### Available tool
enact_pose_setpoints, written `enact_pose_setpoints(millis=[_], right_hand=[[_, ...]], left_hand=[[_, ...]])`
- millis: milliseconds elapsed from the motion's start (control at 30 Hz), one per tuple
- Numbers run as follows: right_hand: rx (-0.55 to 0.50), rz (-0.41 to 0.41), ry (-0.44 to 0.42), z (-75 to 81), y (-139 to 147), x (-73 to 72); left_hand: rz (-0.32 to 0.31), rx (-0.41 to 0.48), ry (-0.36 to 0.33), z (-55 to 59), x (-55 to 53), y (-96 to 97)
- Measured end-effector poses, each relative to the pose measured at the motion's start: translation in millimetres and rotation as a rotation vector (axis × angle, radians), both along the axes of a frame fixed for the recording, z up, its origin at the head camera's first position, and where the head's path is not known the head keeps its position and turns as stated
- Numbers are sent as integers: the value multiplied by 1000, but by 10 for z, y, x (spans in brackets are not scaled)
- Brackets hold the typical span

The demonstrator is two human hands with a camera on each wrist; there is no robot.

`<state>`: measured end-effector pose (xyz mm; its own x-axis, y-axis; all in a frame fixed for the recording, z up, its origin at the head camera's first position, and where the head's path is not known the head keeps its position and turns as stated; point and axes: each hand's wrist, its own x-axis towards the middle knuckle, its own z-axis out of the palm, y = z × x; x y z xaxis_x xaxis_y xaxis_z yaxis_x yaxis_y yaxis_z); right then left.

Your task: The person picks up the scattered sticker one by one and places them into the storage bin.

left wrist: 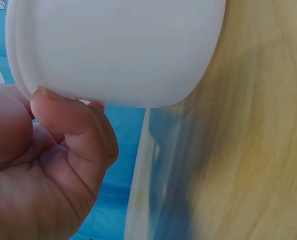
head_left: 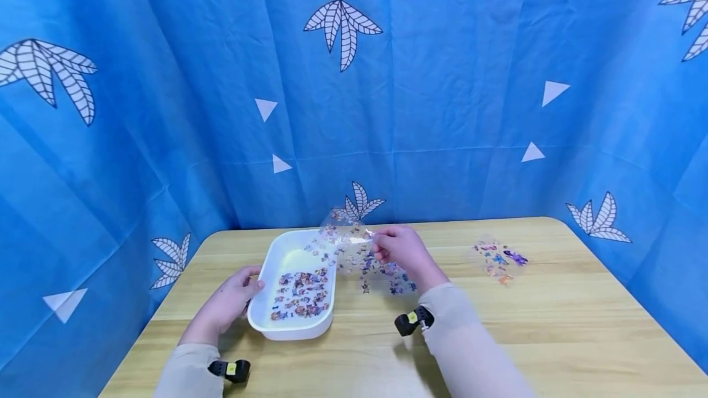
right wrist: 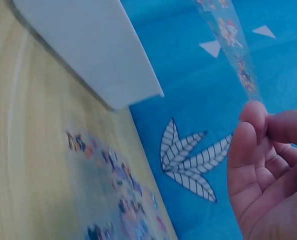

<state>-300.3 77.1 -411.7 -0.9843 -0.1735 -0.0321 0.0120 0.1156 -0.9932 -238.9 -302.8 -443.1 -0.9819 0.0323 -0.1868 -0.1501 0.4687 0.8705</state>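
In the head view, a white plastic tub [head_left: 293, 331] is at the left of the table, with a transparent sticker sheet [head_left: 299, 292] of small cartoon figures inside it. My left hand [head_left: 229, 303] grips the tub's left side; the left wrist view shows its fingers curled at the rim [left wrist: 19, 65]. Between thumb and fingertips, my right hand [head_left: 406, 255] pinches the edge of another clear sticker sheet [head_left: 344, 233]. That sheet slants up to the left and overlaps the tub's far right corner. In the right wrist view, its printed figures [right wrist: 229, 32] show above the pinching fingers.
More clear sticker sheets [head_left: 395, 287] lie on the wooden table [head_left: 553, 324] right of the tub, partly beneath the raised sheet. Farther right is a separate sheet [head_left: 500, 258] with purple, blue and orange figures. A blue patterned curtain [head_left: 442, 109] hangs behind the table and at both sides.
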Motion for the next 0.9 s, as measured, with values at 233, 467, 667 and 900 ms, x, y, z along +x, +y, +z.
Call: enact_pose_setpoints(millis=[233, 467, 667, 900], right_hand=[[17, 131, -28, -221, -181, 99], [34, 169, 19, -317, -303, 158], [76, 163, 39, -344, -362, 176], [105, 154, 60, -361, -437, 182]], left_hand=[[-5, 2, -1, 3, 17, -4], [0, -5, 1, 10, 13, 0], [-3, -4, -5, 0, 4, 0], [-4, -13, -8, 2, -5, 1]])
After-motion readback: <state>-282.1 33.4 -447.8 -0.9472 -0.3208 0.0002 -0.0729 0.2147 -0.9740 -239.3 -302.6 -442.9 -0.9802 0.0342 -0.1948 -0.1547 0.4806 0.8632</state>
